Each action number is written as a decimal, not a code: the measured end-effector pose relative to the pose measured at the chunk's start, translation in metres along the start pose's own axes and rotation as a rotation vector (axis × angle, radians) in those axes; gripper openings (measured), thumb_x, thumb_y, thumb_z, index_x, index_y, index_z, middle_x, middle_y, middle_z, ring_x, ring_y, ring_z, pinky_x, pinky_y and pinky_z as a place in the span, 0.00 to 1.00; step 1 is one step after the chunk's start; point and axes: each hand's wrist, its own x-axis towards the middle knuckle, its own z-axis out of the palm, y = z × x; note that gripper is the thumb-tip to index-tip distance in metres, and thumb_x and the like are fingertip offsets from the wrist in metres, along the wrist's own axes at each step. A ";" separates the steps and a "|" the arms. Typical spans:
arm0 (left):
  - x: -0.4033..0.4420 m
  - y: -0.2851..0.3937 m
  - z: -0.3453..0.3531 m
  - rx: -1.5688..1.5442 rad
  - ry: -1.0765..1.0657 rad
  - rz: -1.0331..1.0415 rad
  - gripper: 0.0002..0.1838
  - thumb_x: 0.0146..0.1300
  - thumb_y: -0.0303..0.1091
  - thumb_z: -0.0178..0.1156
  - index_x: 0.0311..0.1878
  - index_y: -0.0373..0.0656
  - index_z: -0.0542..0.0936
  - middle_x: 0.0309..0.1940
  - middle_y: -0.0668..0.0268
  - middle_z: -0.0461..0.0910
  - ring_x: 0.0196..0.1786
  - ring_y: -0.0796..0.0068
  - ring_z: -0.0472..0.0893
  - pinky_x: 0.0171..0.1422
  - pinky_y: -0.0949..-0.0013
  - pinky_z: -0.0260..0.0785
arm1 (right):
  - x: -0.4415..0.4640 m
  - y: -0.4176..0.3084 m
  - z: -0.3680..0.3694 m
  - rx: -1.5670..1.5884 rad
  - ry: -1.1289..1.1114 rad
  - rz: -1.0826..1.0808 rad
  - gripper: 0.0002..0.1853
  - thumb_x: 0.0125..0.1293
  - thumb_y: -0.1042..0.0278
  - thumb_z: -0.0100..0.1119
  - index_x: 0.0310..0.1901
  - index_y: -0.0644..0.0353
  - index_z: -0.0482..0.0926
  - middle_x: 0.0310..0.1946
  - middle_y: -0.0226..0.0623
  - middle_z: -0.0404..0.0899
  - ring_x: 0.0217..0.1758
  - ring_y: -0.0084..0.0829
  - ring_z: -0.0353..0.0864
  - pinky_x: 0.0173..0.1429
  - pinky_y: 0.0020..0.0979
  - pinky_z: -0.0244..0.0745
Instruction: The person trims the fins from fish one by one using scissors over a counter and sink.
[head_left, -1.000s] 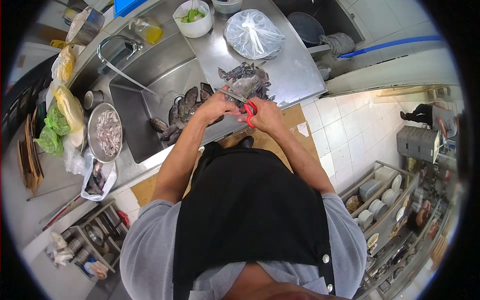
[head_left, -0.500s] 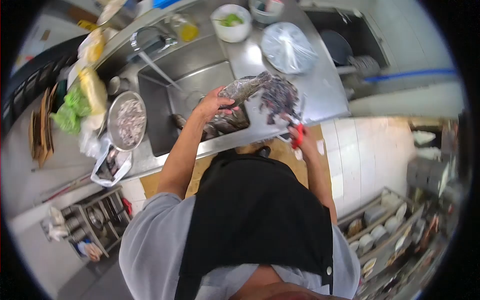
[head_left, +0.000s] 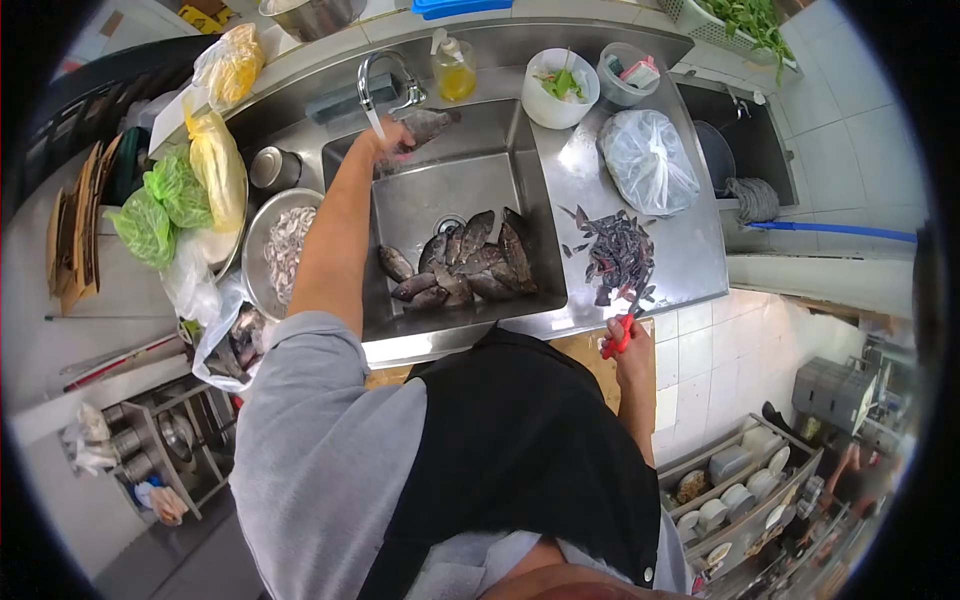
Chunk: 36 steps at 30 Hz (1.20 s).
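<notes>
My left hand (head_left: pixel 392 138) is closed around a fish (head_left: pixel 430 124) at the far left part of the steel sink (head_left: pixel 480 185). A stream of water from the faucet (head_left: pixel 405 92) falls at that hand. Several dark whole fish (head_left: pixel 470 265) lie in a heap in the near part of the basin, around the drain. Past the counter's front edge, my right hand (head_left: pixel 628 352) grips red-handled scissors (head_left: pixel 622 336), their blades pointing up at a pile of dark cut fins (head_left: pixel 620 250) on the steel counter.
A steel bowl of pale pieces (head_left: pixel 285 250) and an open plastic bag (head_left: pixel 232 345) stand left of the sink. A soap bottle (head_left: pixel 455 75), white tub (head_left: pixel 560 100) and tied plastic bag (head_left: pixel 650 160) line the back and right. A second sink (head_left: pixel 745 150) is further right.
My left hand has carried the fish from above the sink's right edge to the faucet's stream at the back left. My right hand still holds the scissors near the fins. The view has shifted.
</notes>
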 end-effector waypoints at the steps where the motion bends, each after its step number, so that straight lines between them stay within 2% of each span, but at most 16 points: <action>1: 0.006 -0.004 0.000 0.001 -0.016 0.001 0.49 0.58 0.18 0.66 0.83 0.47 0.57 0.47 0.54 0.85 0.39 0.62 0.87 0.41 0.56 0.87 | 0.000 0.001 0.010 -0.011 -0.002 -0.005 0.22 0.67 0.64 0.77 0.54 0.66 0.77 0.32 0.33 0.79 0.27 0.25 0.80 0.29 0.29 0.76; 3: 0.012 -0.019 0.006 -0.055 -0.025 0.044 0.57 0.60 0.15 0.63 0.88 0.49 0.41 0.42 0.56 0.86 0.34 0.64 0.86 0.38 0.59 0.86 | 0.003 0.008 0.027 -0.034 0.019 -0.037 0.24 0.67 0.63 0.78 0.56 0.66 0.77 0.33 0.33 0.79 0.28 0.25 0.80 0.30 0.29 0.76; 5: 0.015 -0.026 0.012 0.018 -0.067 0.102 0.65 0.60 0.15 0.63 0.87 0.53 0.27 0.39 0.54 0.85 0.32 0.65 0.85 0.35 0.61 0.83 | -0.006 0.003 0.039 -0.077 0.027 -0.044 0.26 0.66 0.62 0.78 0.58 0.67 0.77 0.34 0.34 0.80 0.29 0.25 0.82 0.31 0.29 0.77; 7: 0.027 -0.033 0.017 0.153 0.011 0.240 0.67 0.58 0.16 0.64 0.87 0.52 0.26 0.36 0.52 0.86 0.28 0.69 0.84 0.30 0.64 0.78 | -0.016 -0.005 0.051 -0.124 0.033 -0.019 0.28 0.66 0.60 0.79 0.58 0.68 0.77 0.36 0.35 0.81 0.30 0.24 0.82 0.33 0.28 0.78; 10: 0.015 -0.003 0.025 0.392 0.055 0.380 0.68 0.51 0.25 0.68 0.88 0.47 0.33 0.42 0.47 0.88 0.32 0.65 0.86 0.36 0.64 0.79 | -0.021 -0.004 0.052 -0.138 0.039 0.013 0.29 0.65 0.59 0.79 0.59 0.69 0.77 0.34 0.34 0.81 0.29 0.24 0.80 0.33 0.27 0.77; 12: 0.008 0.002 0.023 0.676 0.149 0.356 0.67 0.50 0.29 0.69 0.89 0.47 0.36 0.50 0.42 0.88 0.36 0.59 0.88 0.44 0.62 0.80 | -0.025 -0.005 0.054 -0.180 0.056 0.045 0.30 0.64 0.56 0.81 0.57 0.69 0.78 0.33 0.34 0.81 0.29 0.23 0.80 0.33 0.27 0.77; 13: 0.003 0.001 0.020 0.605 0.079 0.352 0.67 0.50 0.33 0.71 0.88 0.44 0.38 0.52 0.39 0.86 0.43 0.57 0.89 0.51 0.61 0.80 | -0.022 -0.006 0.057 -0.221 0.051 0.070 0.31 0.62 0.54 0.82 0.56 0.69 0.79 0.32 0.34 0.81 0.28 0.23 0.80 0.33 0.27 0.76; 14: 0.000 -0.006 0.021 0.605 0.092 0.354 0.67 0.50 0.33 0.71 0.88 0.44 0.38 0.52 0.39 0.86 0.43 0.57 0.89 0.51 0.61 0.80 | -0.016 -0.006 0.058 -0.221 0.040 0.063 0.31 0.62 0.54 0.82 0.56 0.69 0.79 0.32 0.34 0.81 0.28 0.23 0.80 0.33 0.27 0.76; 16: -0.015 -0.027 0.036 0.436 0.061 0.435 0.64 0.51 0.29 0.71 0.88 0.40 0.43 0.54 0.44 0.85 0.48 0.58 0.88 0.51 0.60 0.81 | -0.006 -0.001 0.058 -0.563 0.002 -0.042 0.32 0.57 0.47 0.84 0.49 0.67 0.82 0.30 0.35 0.80 0.29 0.25 0.79 0.36 0.30 0.76; 17: -0.034 -0.029 0.046 0.307 0.014 0.437 0.61 0.52 0.27 0.71 0.87 0.39 0.46 0.54 0.47 0.85 0.50 0.59 0.87 0.50 0.59 0.82 | -0.006 -0.012 0.065 -0.555 -0.003 -0.050 0.32 0.57 0.47 0.84 0.49 0.67 0.82 0.30 0.35 0.80 0.29 0.25 0.79 0.36 0.30 0.76; 19: -0.081 -0.037 0.079 -0.121 -0.190 0.234 0.57 0.55 0.23 0.70 0.86 0.40 0.50 0.52 0.55 0.84 0.53 0.62 0.84 0.53 0.58 0.81 | -0.011 -0.044 0.084 -0.843 -0.104 -0.221 0.34 0.52 0.40 0.84 0.43 0.66 0.83 0.29 0.35 0.80 0.32 0.29 0.79 0.39 0.35 0.75; 20: -0.090 -0.049 0.094 -0.329 -0.282 0.097 0.55 0.57 0.21 0.69 0.86 0.43 0.52 0.50 0.60 0.83 0.55 0.64 0.82 0.56 0.57 0.80 | -0.006 -0.045 0.087 -0.838 -0.097 -0.225 0.34 0.52 0.40 0.84 0.43 0.66 0.83 0.29 0.35 0.80 0.32 0.29 0.79 0.39 0.35 0.75; 24: -0.175 -0.053 0.151 -0.451 -0.347 0.021 0.51 0.62 0.22 0.68 0.86 0.44 0.54 0.46 0.62 0.81 0.57 0.65 0.81 0.55 0.52 0.81 | 0.019 -0.044 0.090 -0.773 -0.276 -0.256 0.34 0.52 0.37 0.83 0.41 0.64 0.83 0.29 0.36 0.80 0.34 0.30 0.78 0.41 0.36 0.74; 28: -0.225 -0.047 0.188 -0.383 -0.437 0.026 0.45 0.66 0.28 0.70 0.84 0.44 0.58 0.50 0.63 0.84 0.57 0.69 0.81 0.51 0.55 0.81 | 0.024 -0.066 0.071 -0.566 -0.413 -0.189 0.33 0.56 0.40 0.82 0.45 0.65 0.84 0.34 0.32 0.82 0.36 0.26 0.80 0.42 0.31 0.74; 31: -0.242 -0.043 0.213 -0.216 -0.520 0.022 0.38 0.65 0.29 0.70 0.78 0.45 0.68 0.52 0.67 0.85 0.53 0.72 0.83 0.46 0.61 0.79 | 0.023 -0.082 0.047 -0.388 -0.443 -0.163 0.32 0.59 0.43 0.82 0.48 0.65 0.83 0.34 0.31 0.82 0.37 0.24 0.81 0.42 0.28 0.76; 36: -0.263 -0.030 0.253 -0.119 -0.558 0.067 0.33 0.63 0.30 0.72 0.72 0.44 0.74 0.52 0.67 0.85 0.52 0.72 0.84 0.43 0.64 0.79 | 0.034 -0.093 0.003 -0.365 -0.477 -0.129 0.30 0.60 0.47 0.83 0.52 0.65 0.83 0.37 0.34 0.85 0.35 0.22 0.82 0.39 0.27 0.78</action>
